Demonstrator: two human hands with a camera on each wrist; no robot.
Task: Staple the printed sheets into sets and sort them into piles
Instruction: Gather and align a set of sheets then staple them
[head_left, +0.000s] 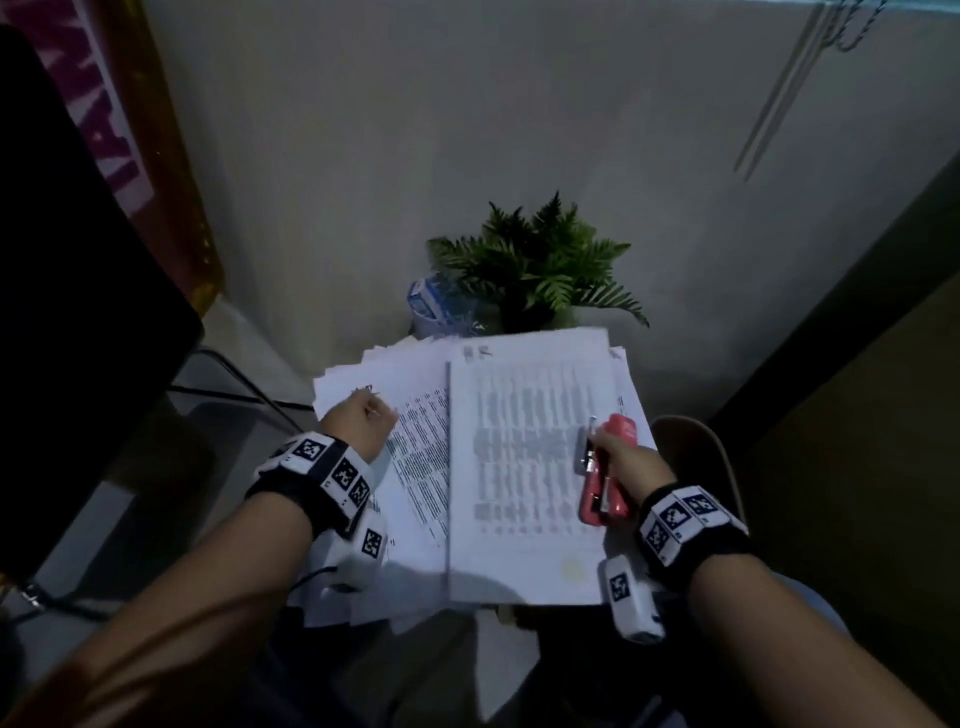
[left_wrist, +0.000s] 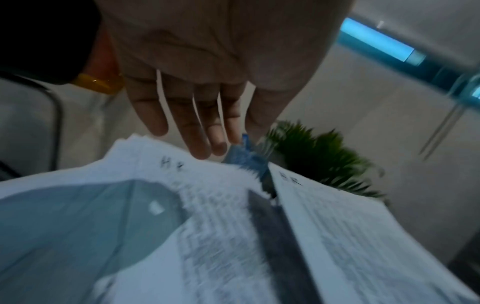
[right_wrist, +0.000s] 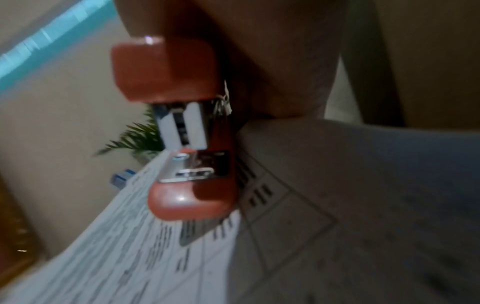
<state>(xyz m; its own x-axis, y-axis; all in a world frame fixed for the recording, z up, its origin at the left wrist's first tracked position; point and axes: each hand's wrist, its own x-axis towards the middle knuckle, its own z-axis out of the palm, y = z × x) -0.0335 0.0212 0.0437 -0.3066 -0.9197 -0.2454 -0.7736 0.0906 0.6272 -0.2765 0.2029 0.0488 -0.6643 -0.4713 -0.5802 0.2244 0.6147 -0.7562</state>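
Right hand (head_left: 626, 457) is gripping the red stapler (head_left: 605, 473) over the right-hand printed set (head_left: 524, 467). Left hand (left_wrist: 207, 72), fingers extended and relaxed, is hovering over the left pile (head_left: 410, 441).

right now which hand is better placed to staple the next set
Right. The right hand already grips the stapler over the right pile; the left hand is open, holding nothing, over the left pile.

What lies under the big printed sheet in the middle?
More loose printed pages fan out from beneath the top sheet at its left and far edges. The supporting surface is covered; it cannot be seen.
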